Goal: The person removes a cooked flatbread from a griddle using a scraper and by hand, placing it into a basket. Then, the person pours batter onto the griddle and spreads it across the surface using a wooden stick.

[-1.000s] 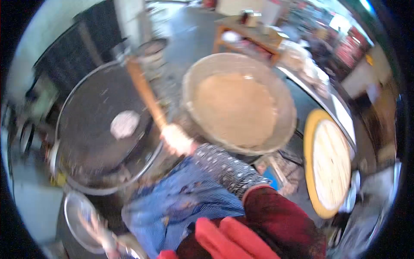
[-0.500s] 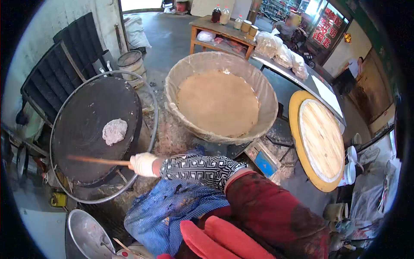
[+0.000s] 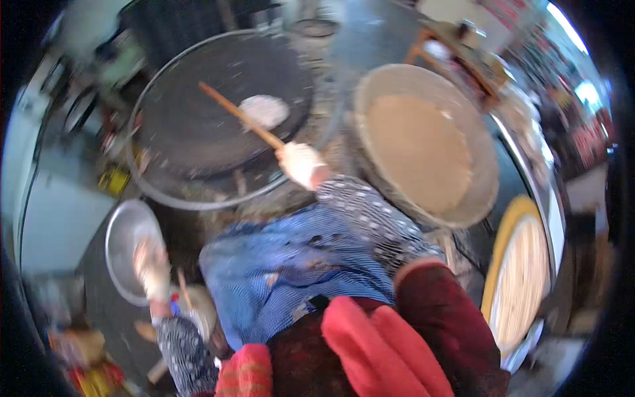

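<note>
My right hand is wrapped round the end of a wooden stick, which reaches over the round dark griddle. A pale lump of dough lies on the griddle, just beside the stick. At the lower left, my left hand is over the metal bowl; its fingers are smeared by motion, and whether they hold anything is hidden. To the right of my right hand is a large lined basin of brown batter.
A yellow-rimmed round board stands at the right. Bags lie on a counter behind it, near a wooden table. A yellow container is left of the griddle. Below the metal bowl is a pale container.
The view has turned, so the griddle and basin appear higher and further right. My left hand has come into view at the metal bowl. The stick now points up and left, beside the dough.
</note>
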The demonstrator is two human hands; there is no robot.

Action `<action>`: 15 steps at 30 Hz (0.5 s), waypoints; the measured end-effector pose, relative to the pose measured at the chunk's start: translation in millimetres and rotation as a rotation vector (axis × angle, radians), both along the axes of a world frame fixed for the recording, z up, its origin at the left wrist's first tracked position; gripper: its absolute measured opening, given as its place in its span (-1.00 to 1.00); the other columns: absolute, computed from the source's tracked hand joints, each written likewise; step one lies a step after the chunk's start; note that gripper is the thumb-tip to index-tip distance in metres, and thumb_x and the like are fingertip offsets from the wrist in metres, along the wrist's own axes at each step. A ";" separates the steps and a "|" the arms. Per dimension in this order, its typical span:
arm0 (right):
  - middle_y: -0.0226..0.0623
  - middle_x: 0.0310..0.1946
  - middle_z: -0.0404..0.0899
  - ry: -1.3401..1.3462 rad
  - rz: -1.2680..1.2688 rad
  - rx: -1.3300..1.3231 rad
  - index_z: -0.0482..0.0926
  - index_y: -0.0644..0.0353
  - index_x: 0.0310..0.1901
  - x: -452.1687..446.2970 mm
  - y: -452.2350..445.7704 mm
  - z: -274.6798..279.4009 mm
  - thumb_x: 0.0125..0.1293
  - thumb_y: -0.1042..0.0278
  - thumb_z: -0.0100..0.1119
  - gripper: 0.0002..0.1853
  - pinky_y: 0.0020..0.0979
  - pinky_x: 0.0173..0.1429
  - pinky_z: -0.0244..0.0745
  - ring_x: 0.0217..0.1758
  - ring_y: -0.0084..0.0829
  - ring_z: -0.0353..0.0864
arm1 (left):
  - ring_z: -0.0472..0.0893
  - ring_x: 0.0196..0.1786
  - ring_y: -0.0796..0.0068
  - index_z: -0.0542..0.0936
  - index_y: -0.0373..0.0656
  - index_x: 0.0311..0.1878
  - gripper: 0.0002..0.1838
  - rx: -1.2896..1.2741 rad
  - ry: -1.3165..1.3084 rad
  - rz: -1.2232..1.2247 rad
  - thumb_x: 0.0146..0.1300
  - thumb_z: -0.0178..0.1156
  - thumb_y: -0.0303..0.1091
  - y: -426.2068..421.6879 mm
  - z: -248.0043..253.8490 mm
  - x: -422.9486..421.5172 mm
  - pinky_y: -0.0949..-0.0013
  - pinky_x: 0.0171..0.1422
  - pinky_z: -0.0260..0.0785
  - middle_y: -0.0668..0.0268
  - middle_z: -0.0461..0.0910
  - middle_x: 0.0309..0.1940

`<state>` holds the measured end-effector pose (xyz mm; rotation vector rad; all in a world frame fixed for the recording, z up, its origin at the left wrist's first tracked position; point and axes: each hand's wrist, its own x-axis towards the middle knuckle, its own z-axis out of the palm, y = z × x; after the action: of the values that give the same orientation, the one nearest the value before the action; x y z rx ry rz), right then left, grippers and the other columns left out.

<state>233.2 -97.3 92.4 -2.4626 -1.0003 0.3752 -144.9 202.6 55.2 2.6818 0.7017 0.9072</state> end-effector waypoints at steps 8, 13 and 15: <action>0.07 -0.31 0.65 -0.162 -0.176 -0.124 0.53 0.23 -0.17 18.8 2.3 -40.9 0.43 0.07 -0.07 -0.64 -0.04 -0.02 0.54 -0.17 0.06 0.66 | 0.33 0.37 0.13 0.40 -0.25 0.23 -0.42 0.071 0.478 -0.009 0.26 0.11 -0.06 -158.5 -0.8 172.8 0.01 0.46 0.02 0.12 0.46 0.20; 0.11 -0.40 0.62 -0.293 -0.144 -0.177 0.45 0.24 -0.26 33.5 -25.7 -48.9 0.46 0.03 -0.12 -0.61 -0.03 -0.08 0.55 -0.20 0.11 0.65 | 0.25 0.43 0.09 0.37 -0.23 0.30 -0.38 0.143 0.462 0.057 0.21 0.12 -0.12 -163.1 -34.8 178.3 -0.01 0.52 -0.09 0.08 0.37 0.31; 0.13 -0.43 0.61 -0.324 -0.116 -0.099 0.46 0.23 -0.26 33.3 -28.5 -53.8 0.46 0.02 -0.12 -0.61 0.03 -0.12 0.51 -0.24 0.15 0.62 | 0.25 0.43 0.06 0.30 -0.23 0.35 -0.30 0.161 0.481 0.056 0.20 0.17 -0.06 -167.3 -37.3 172.2 -0.02 0.53 -0.09 0.06 0.33 0.34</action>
<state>266.4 -125.8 38.7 -2.7142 -0.9751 -0.0150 27.2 35.3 17.9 3.0734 0.8291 0.3322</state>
